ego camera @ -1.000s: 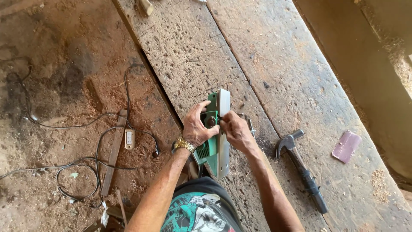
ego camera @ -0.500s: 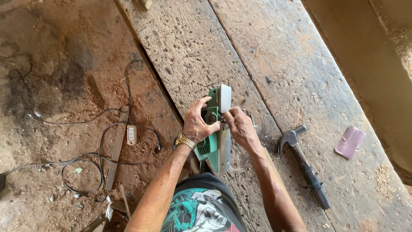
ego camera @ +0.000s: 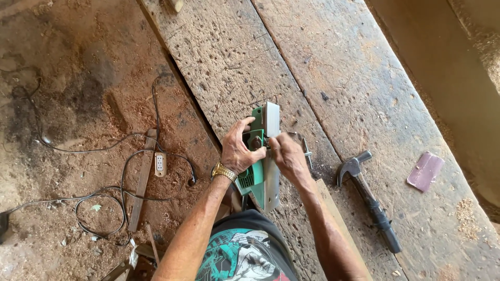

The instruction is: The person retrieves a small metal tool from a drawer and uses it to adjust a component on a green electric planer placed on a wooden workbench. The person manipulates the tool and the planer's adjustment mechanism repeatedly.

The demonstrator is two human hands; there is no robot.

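Here | left hand (ego camera: 238,152) fingers clamped on green planer (ego camera: 262,156) | right hand (ego camera: 288,157) fingers pinched at its side

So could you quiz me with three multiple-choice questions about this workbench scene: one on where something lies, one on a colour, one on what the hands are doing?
1. Where does the hammer lie?
A. On the sawdust floor beside the cables
B. On the wooden bench, to the right of the hands
C. On top of the power tool

2. What colour is the power tool's body?
A. Green, with a grey metal base
B. Yellow
C. Blue

3. What are the hands doing?
A. Both hang free above the bench
B. One swings the hammer
C. Both are on the power tool

Answers: 1 B, the hammer rests on the plank past the right hand. 2 A, the casing is green against a grey plate. 3 C, the left hand grips the tool's side and the right hand's fingers touch its middle.
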